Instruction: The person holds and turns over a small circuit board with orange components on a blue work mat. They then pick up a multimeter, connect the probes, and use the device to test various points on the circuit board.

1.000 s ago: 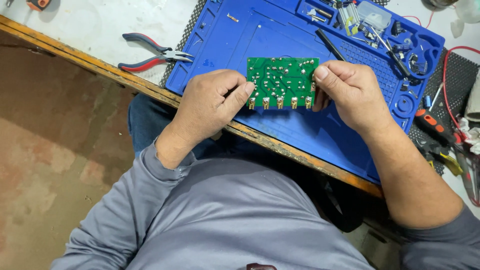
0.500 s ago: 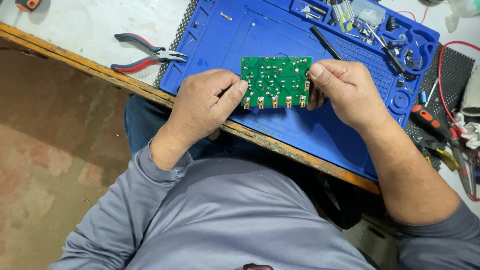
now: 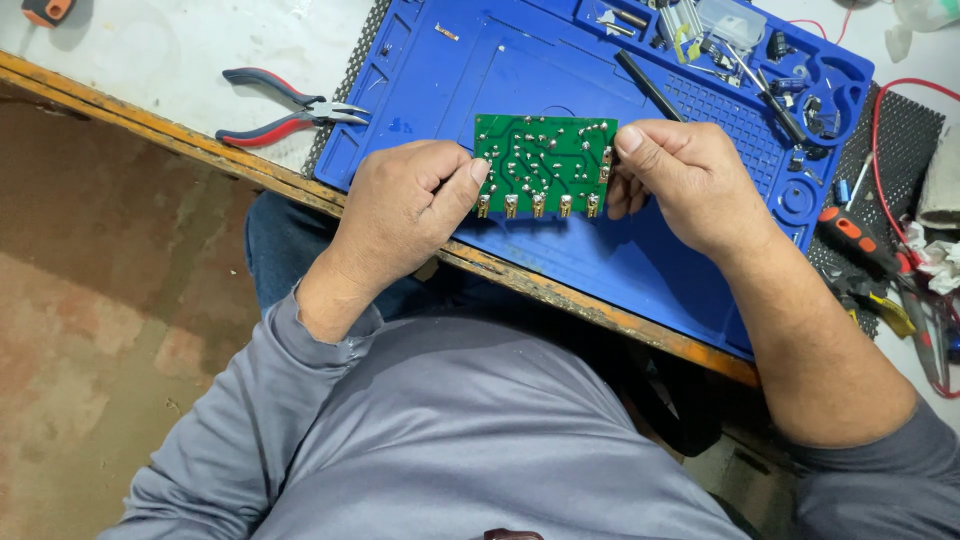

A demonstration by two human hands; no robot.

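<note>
Head view: both hands hold a green circuit board (image 3: 543,160) above the near part of a blue work mat (image 3: 560,80) that lies on the worktop (image 3: 150,60). The left hand (image 3: 405,210) comes in from the lower left, its forearm in a grey sleeve, knuckles up and fingers curled under; its thumb presses on the board's left edge, so the hand is clamped on the board. The right hand (image 3: 690,185) reaches in from the lower right on a bare forearm, wrist bent inward, thumb laid on the board's upper right corner and the other fingers folded behind it, likewise gripping the board. The board is held roughly level, solder side up, with a row of metal tabs along its near edge. Red-handled pliers (image 3: 285,108) lie on the worktop well to the left of the mat. A black rod (image 3: 648,85) lies on the mat just beyond the right hand. An orange-handled tool (image 3: 860,235) lies to the right of the mat.
</note>
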